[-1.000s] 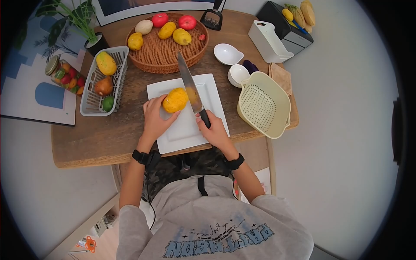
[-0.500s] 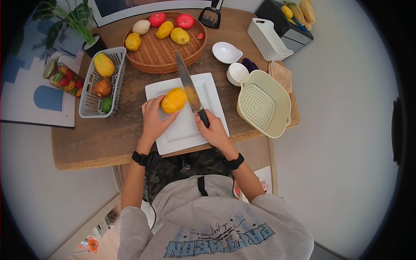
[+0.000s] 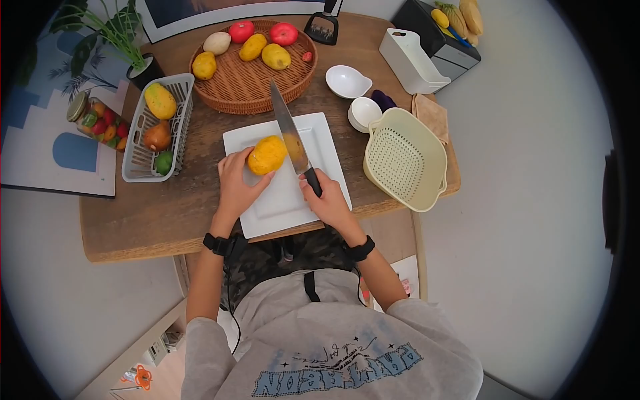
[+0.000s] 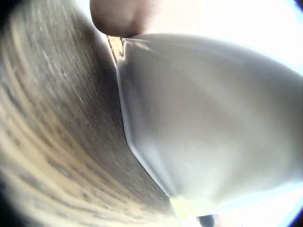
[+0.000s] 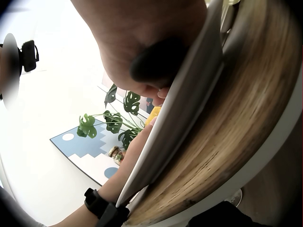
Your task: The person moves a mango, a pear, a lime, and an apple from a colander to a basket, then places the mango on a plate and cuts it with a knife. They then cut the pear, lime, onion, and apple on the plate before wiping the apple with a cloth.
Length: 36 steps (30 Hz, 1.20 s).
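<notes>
A roundish yellow-orange fruit (image 3: 267,155) sits on the left side of a square white plate (image 3: 287,203). My left hand (image 3: 237,190) holds it, fingers on its left side and thumb near its lower edge. My right hand (image 3: 329,202) grips the black handle of a large kitchen knife (image 3: 285,120). Its blade points away from me, right beside the fruit, with the tip reaching over the plate's far edge. The handle's butt (image 5: 158,59) shows under the palm in the right wrist view. Mostly the plate's underside (image 4: 203,118) fills the left wrist view.
Behind the plate stands a round wicker tray (image 3: 227,97) with several fruits. A grey basket (image 3: 137,170) with produce is at left, near a jar (image 3: 100,121). To the right are white bowls (image 3: 348,81), a cream colander (image 3: 403,163) and a white bin (image 3: 410,63).
The whole head view shifts slightly at first. Both hands, the knife and the fruit keep their places on the plate.
</notes>
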Available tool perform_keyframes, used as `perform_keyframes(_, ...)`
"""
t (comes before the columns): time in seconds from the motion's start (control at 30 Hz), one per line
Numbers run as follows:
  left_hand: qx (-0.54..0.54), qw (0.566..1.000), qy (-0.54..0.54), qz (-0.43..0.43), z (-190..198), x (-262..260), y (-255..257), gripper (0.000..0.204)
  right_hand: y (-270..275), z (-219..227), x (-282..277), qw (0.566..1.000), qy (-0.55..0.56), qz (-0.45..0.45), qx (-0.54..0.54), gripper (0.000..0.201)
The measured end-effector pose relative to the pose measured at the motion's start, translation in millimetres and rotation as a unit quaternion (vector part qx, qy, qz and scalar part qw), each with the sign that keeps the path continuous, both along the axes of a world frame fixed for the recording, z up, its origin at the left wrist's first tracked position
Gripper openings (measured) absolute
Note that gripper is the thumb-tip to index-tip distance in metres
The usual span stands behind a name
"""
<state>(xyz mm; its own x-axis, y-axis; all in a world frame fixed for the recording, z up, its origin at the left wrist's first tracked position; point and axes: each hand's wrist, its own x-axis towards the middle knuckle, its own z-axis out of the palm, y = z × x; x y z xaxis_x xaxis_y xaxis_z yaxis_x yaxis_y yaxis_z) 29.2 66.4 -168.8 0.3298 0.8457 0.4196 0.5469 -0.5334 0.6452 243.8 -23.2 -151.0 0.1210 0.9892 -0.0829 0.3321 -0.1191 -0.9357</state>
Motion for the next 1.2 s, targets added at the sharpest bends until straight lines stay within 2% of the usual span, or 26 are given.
perform_keyframes(0.23, 0.011, 1.0, 0.001, -0.001, -2.1, -0.1, 1.1, 0.061, 0.1, 0.0, -0.2, 1.0, 0.002, -0.002, -0.002, 0.023)
perform_keyframes(0.33, -0.026, 1.0, 0.005, -0.006, -1.4, -1.5, 0.6, 0.063, 0.0, -1.4, 0.0, 1.0, 0.003, -0.002, -0.004, 0.024)
perform_keyframes(1.2, -0.014, 1.0, 0.009, 0.012, -2.5, -0.1, 0.8, 0.063, 1.7, 4.1, -0.3, 1.0, 0.011, -0.004, -0.005, 0.022)
